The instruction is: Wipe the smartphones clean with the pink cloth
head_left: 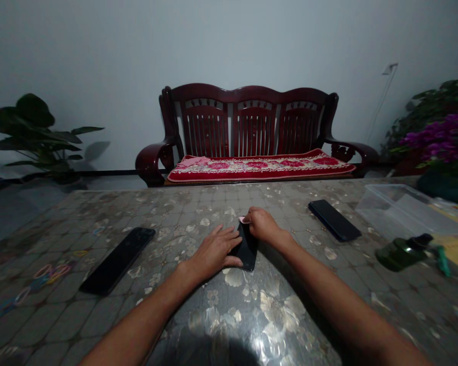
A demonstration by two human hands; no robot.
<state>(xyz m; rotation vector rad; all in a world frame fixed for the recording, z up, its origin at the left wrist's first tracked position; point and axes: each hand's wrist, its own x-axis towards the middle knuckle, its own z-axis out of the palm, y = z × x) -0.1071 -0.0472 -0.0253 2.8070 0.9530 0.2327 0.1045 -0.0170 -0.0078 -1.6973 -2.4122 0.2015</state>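
Observation:
In front of me a black smartphone [247, 249] lies screen up on the table. My left hand [217, 249] steadies it from the left side, the fingers reaching onto its edge and the thumb near its lower corner. At the phone's far end my right hand [261, 223] is closed on a small pale pink cloth [244, 220]. Only a bit of that cloth shows; the rest is hidden under the fingers. A second black smartphone [118, 260] lies to the left, and a third dark smartphone [334, 220] to the right.
Colourful rubber bands [51, 273] are scattered at the left of the patterned table [198, 325]. On the right are a green bottle [400, 253] with a black top and a clear plastic box [400, 211]. Beyond the table stands a wooden bench [254, 122].

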